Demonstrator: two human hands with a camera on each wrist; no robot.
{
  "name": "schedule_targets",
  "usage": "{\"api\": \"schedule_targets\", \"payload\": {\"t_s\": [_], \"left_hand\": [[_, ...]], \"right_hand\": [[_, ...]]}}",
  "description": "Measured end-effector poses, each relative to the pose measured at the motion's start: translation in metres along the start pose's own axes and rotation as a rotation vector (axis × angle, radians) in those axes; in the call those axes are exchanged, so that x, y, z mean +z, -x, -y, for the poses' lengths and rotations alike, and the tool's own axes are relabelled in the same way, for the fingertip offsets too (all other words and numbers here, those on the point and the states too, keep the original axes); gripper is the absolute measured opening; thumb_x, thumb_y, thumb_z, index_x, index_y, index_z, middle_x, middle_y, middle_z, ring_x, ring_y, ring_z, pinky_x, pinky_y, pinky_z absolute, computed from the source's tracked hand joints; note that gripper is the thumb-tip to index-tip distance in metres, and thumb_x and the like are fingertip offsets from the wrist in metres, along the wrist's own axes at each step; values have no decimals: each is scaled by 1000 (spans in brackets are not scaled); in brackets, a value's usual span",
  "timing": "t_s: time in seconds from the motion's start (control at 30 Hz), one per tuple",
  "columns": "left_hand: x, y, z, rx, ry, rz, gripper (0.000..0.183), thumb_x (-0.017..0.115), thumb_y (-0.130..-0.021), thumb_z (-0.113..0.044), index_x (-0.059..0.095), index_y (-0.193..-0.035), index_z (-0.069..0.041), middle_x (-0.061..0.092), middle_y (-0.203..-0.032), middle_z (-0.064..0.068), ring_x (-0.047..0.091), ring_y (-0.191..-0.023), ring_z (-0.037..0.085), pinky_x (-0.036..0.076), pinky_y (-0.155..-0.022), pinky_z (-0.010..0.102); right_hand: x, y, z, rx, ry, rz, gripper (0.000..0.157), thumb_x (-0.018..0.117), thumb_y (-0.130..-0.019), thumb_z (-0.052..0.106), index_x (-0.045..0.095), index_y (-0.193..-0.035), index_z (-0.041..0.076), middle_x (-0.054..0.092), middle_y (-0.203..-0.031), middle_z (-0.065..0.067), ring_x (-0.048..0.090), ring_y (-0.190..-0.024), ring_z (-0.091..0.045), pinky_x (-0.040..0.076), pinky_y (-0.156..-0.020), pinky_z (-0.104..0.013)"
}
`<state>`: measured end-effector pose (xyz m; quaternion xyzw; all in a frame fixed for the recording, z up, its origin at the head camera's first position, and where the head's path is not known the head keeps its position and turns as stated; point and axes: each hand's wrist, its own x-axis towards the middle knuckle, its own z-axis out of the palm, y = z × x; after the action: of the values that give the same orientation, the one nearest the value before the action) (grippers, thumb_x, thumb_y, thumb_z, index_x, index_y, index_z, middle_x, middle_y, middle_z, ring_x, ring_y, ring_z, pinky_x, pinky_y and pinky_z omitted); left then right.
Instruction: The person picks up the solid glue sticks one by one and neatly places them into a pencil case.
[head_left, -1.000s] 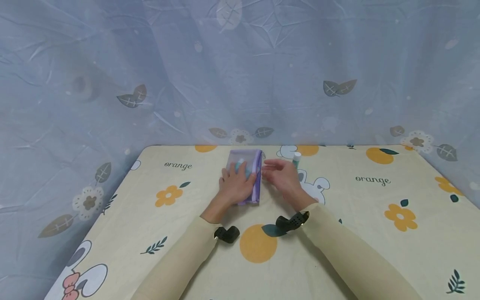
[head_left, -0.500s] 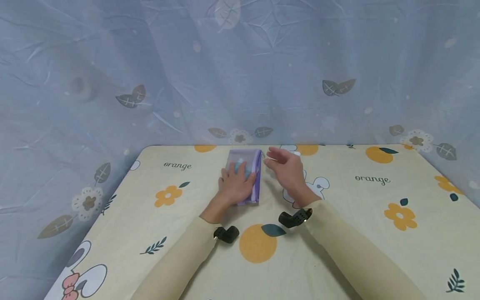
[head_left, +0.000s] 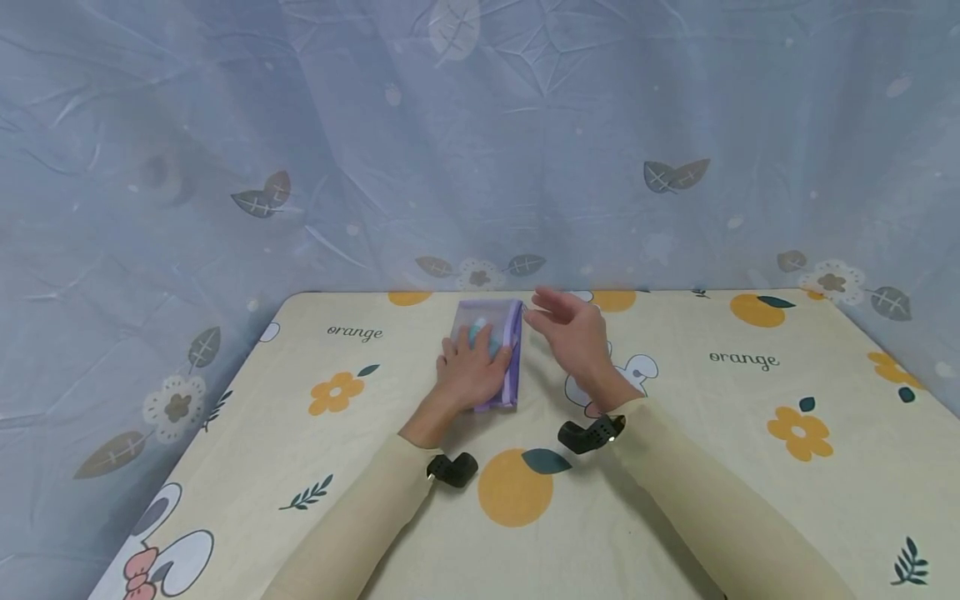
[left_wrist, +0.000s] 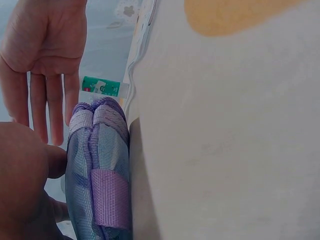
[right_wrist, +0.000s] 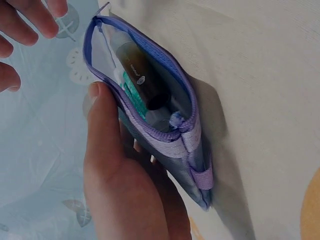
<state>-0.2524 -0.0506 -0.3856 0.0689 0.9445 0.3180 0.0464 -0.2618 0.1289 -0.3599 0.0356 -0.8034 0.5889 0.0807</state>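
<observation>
A purple-trimmed mesh zip pouch [head_left: 480, 309] lies on the cloth, bulging with things. My left hand [head_left: 470, 371] rests on its top, fingers spread, thumb at the zipper edge. The right wrist view shows the mouth of the pouch [right_wrist: 160, 142] unzipped, with a dark tube [right_wrist: 137, 75] and something green [right_wrist: 134, 95] inside. My right hand [head_left: 576, 333] hovers just right of the pouch, holding nothing, fingers extended. In the left wrist view, a green tube with a pale cap [left_wrist: 100, 86] stands beyond the pouch; my right hand hides it in the head view.
A cream tablecloth [head_left: 375, 533] printed with oranges, flowers and rabbits covers the table. A blue-grey patterned curtain [head_left: 480, 167] hangs along the back and left edges.
My right hand has drawn back from the pouch's zipper edge, up and slightly right, and now covers the standing tube. The left hand and pouch have stayed in place.
</observation>
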Motion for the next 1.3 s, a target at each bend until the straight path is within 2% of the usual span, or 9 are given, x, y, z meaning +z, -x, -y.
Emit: {"api": "schedule_targets", "payload": {"t_s": [0.33, 0.57, 0.8, 1.07, 1.3], "left_hand": [[0, 0, 0, 1, 6, 7, 68, 39, -111, -47, 25, -170, -13, 10, -177, 26, 4, -162, 57, 13, -127, 71], [1, -1, 0, -3, 9, 6, 68, 39, -111, -47, 26, -169, -14, 11, -177, 25, 4, -162, 56, 13, -127, 71], [1, -1, 0, 2, 4, 3, 68, 40, -111, -46, 27, -169, -13, 11, -177, 25, 7, -162, 55, 15, -126, 71], [1, -1, 1, 3, 15, -2, 68, 41, -111, -46, 28, -169, -13, 12, -176, 25, 9, -161, 54, 15, -126, 71], [1, 0, 1, 4, 10, 2, 68, 40, -111, -46, 27, -169, -14, 10, -177, 25, 6, -162, 54, 13, -127, 70]], "right_hand": [[-5, 1, 2, -39, 14, -10, 56, 75, -101, 30, 58, -153, 16, 65, -151, -5, 64, -138, -25, 52, -114, -46], [-10, -2, 3, -30, 50, -12, 56, 73, -102, 31, 56, -154, 18, 63, -154, -2, 64, -139, -23, 52, -114, -45], [-17, -3, 7, -62, 25, -20, 57, 73, -102, 29, 56, -155, 17, 64, -153, -4, 65, -138, -22, 52, -113, -42], [-27, -3, 10, -68, 46, -41, 56, 72, -103, 27, 55, -155, 18, 63, -154, -4, 64, -139, -22, 52, -113, -42], [-40, -5, 13, -86, 71, -85, 54, 71, -104, 28, 57, -154, 16, 65, -152, -5, 65, -138, -22, 52, -113, -41]]}}
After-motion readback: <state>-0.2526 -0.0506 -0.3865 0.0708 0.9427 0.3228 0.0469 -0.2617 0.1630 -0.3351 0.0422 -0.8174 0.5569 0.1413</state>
